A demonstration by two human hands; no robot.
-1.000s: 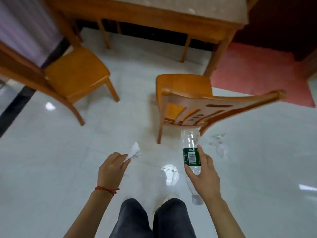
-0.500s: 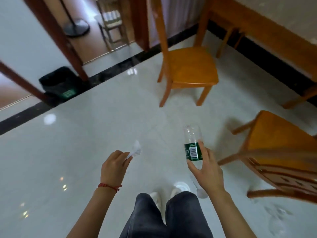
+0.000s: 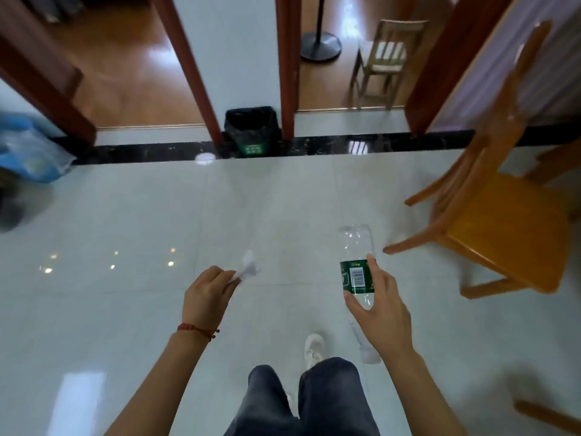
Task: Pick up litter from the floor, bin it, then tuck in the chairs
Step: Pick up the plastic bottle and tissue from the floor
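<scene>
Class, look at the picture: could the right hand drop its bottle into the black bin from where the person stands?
Probably not yet. The right hand grips the bottle well short of the bin, but only bare floor lies between.

A home's dining area: glossy white tiled floor (image 3: 125,215), an orange wooden chair (image 3: 509,234) at right, red-brown door frames (image 3: 185,67) opening onto wood-floored rooms, a black-lined bin (image 3: 251,129) at upper centre.

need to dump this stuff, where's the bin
Head view: the black-lined bin stands straight ahead across the tiled floor, between two red-brown door posts.
</scene>
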